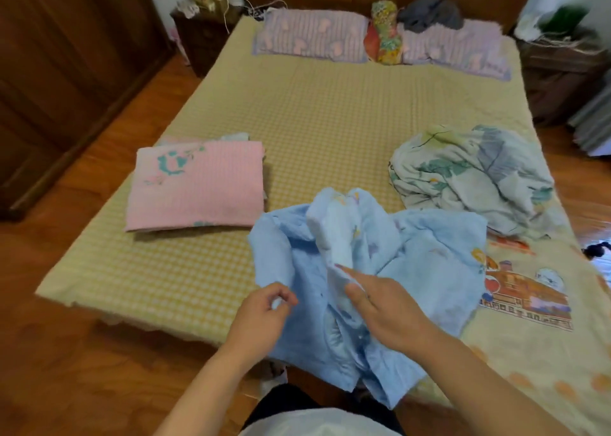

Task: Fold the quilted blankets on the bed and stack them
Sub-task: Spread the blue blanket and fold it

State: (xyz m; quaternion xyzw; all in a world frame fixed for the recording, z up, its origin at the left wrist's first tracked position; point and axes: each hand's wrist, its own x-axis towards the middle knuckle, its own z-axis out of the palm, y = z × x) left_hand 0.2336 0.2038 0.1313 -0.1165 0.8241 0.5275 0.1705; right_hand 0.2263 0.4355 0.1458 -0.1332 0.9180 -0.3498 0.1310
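Note:
A light blue quilted blanket (429, 257) lies bunched at the bed's near edge, partly hanging over it. My left hand (264, 313) pinches its left edge between thumb and curled fingers. My right hand (386, 310) pinches a raised white fold near the blanket's middle. A pink blanket (198, 187) lies folded flat at the left of the bed, on top of another folded cloth. A crumpled white blanket with green and grey leaf print (469, 177) lies in a heap at the right.
The bed (324, 115) has a yellow checked sheet. Two lilac pillows (310, 38) and a patterned bolster (385, 32) lie at the headboard. A cream cartoon-print blanket (529, 303) covers the near right corner. Wooden nightstands flank the bed; a wardrobe stands at left.

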